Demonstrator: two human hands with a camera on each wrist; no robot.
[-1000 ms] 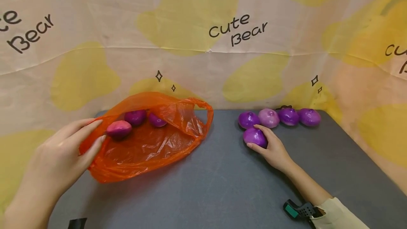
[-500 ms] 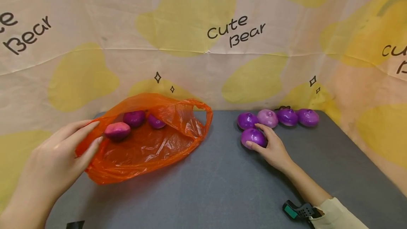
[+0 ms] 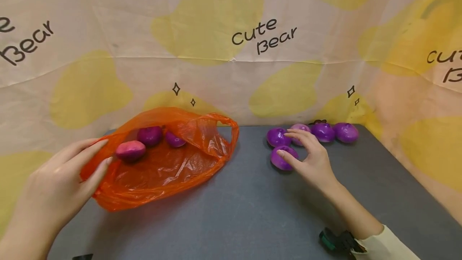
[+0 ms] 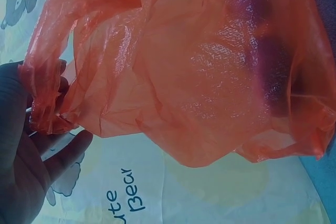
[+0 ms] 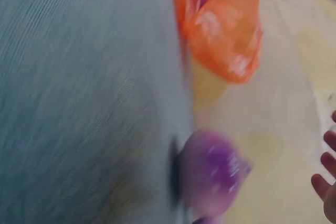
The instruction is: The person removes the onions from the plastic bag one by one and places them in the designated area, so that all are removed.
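Note:
My left hand holds the left rim of an orange plastic bag, whose mouth faces me. In the left wrist view the bag's handle loop hangs over the fingers. Three purple onions show inside: a pinkish one nearest the hand, a darker one and a partly covered one. My right hand hovers with spread fingers just above a purple onion on the grey table. In the right wrist view its fingertips are apart from a purple onion.
Behind that onion, a row of purple onions lines the table's back: a left one, a paler one partly hidden by my fingers, then two more onions to the right. A printed cloth hangs behind the grey table.
My right hand has let go of the front onion and risen off it; that onion stays in front of the row. The left hand keeps holding the bag. The head view has shifted slightly.

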